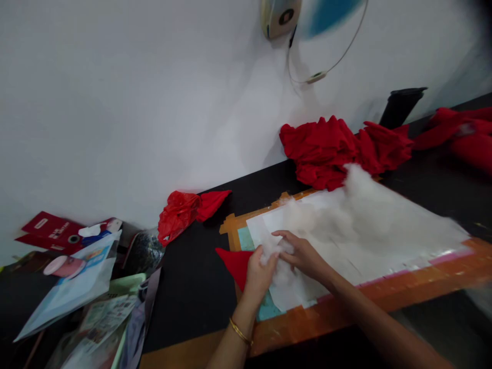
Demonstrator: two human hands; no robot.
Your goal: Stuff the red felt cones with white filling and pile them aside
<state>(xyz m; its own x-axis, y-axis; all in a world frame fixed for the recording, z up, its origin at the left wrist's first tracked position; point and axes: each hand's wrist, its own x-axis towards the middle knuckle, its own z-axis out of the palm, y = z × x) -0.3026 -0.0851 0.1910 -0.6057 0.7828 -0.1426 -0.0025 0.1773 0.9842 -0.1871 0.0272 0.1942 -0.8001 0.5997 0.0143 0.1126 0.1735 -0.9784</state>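
Observation:
My left hand [260, 270] is closed around a pointed red fabric piece [235, 265], whose tip sticks out to the left. Tufts of white fiber stuffing [283, 277] lie between my two hands. My right hand [303, 254] has its fingers curled on some of this stuffing, close to my left fingertips. Both hands are over the left end of a white sheet [338, 259], where a large pile of stuffing [357, 215] is spread. The inside of the red piece is hidden by my left hand.
Orange tape [423, 287] borders the sheet on the black table [188, 287]. Behind lie a heap of red cloth [326, 148], a red plastic bag [179, 212] and a black container [402, 107]. At left, a green basket [128, 282] holds papers. A fan [282, 18] hangs on the wall.

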